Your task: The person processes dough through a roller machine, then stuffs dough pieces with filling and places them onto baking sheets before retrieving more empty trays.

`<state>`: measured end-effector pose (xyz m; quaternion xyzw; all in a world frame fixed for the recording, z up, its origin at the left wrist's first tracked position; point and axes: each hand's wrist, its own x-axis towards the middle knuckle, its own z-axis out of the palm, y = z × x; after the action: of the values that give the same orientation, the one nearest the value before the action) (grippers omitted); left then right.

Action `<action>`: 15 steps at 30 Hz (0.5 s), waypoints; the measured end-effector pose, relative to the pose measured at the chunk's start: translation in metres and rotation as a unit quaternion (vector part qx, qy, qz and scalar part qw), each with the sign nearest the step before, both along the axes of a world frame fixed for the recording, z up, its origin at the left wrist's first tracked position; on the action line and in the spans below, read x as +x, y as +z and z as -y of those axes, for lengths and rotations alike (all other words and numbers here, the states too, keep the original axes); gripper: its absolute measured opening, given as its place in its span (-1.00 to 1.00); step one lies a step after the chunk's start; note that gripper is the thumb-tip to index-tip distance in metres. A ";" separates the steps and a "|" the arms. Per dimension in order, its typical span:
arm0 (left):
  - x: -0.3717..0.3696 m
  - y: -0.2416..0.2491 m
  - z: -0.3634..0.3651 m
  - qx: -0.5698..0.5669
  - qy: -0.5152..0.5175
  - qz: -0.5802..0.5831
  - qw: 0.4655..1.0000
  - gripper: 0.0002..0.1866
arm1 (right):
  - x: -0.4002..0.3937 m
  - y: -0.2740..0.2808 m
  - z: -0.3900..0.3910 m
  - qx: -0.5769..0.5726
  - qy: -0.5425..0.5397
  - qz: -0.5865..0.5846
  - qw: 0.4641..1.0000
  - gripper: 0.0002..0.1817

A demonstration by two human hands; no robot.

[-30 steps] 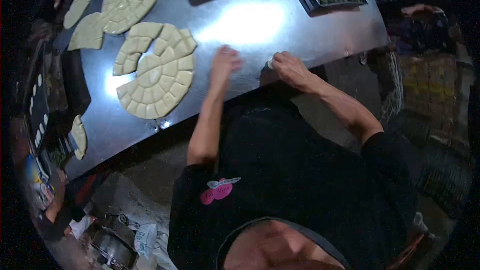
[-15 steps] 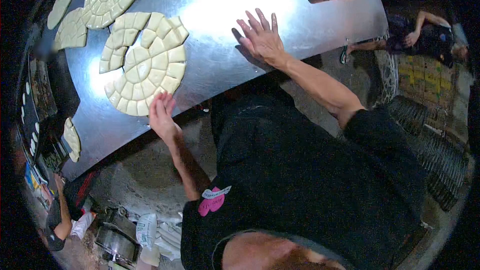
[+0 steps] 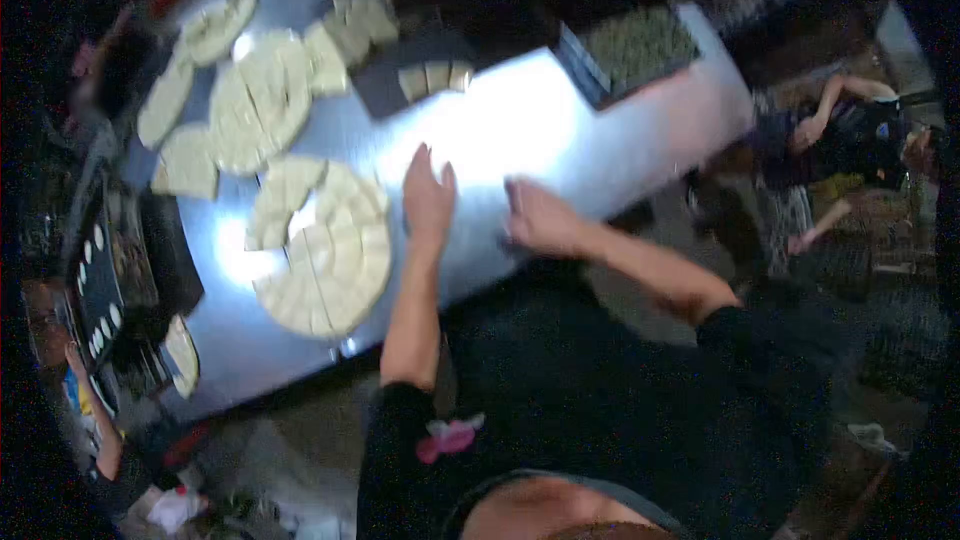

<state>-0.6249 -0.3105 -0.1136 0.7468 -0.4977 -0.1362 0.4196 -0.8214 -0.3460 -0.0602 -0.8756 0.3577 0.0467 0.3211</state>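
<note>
My left hand point(image 3: 428, 198) is over the steel tabletop, just right of a round of pale dough cut into pieces. Its fingers point away from me, the thumb stands apart, and nothing shows in it. My right hand point(image 3: 543, 220) hovers nearer the table's front edge. Blur smears its fingers, which look bent, so I cannot make out whether it holds anything. The cut dough round point(image 3: 335, 275) lies flat, split into wedge-like and blocky pieces, with a gap near its upper left. Neither hand appears to touch it.
More cut dough point(image 3: 258, 105) covers the far left of the table. A tray of green lumps point(image 3: 640, 48) stands at the far right, and a few dough pieces point(image 3: 435, 78) lie on a dark tray. One person point(image 3: 840, 140) is at the right, another's arm point(image 3: 100, 410) at lower left.
My left hand has left the dough round's near edge and moved right and away from me. My right hand has drawn closer to it, its fingers less spread. The view has shifted.
</note>
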 end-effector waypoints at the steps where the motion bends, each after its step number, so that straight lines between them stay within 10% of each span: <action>1: -0.010 -0.001 0.017 0.113 -0.067 0.223 0.966 -0.46 | -0.022 -0.014 -0.007 -0.050 0.032 0.046 0.997 -0.76; 3: -0.037 -0.030 0.018 0.176 -0.230 0.338 0.895 -0.35 | -0.062 -0.018 -0.006 -0.111 0.182 0.025 0.977 -0.79; 5: -0.053 -0.027 -0.005 0.103 -0.356 0.297 0.880 -0.42 | -0.073 0.019 0.021 0.096 0.049 -0.098 0.989 -0.71; 7: -0.062 0.003 -0.030 0.157 -0.483 0.191 0.840 -0.55 | -0.078 0.014 0.073 0.123 -0.069 0.051 0.989 -0.49; 9: -0.073 0.021 -0.039 0.165 -0.480 0.042 0.860 -0.57 | -0.065 0.004 0.157 -0.011 -0.105 0.178 0.978 -0.46; 10: -0.077 0.029 -0.039 0.160 -0.465 -0.107 0.864 -0.60 | -0.039 0.105 0.172 -0.024 -0.142 0.187 0.972 -0.47; 12: -0.082 0.050 -0.035 0.164 -0.406 -0.120 0.891 -0.61 | -0.011 0.147 0.233 -0.085 -0.133 0.376 0.913 -0.57; 15: -0.083 0.066 -0.033 0.143 -0.285 -0.154 0.935 -0.66 | 0.034 0.185 0.306 -0.213 -0.143 0.346 0.902 -0.71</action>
<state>-0.7081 -0.2774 -0.0474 0.5956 -0.5943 -0.4330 0.3233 -0.7870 -0.6516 0.1245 -0.8237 0.3466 -0.3833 0.2334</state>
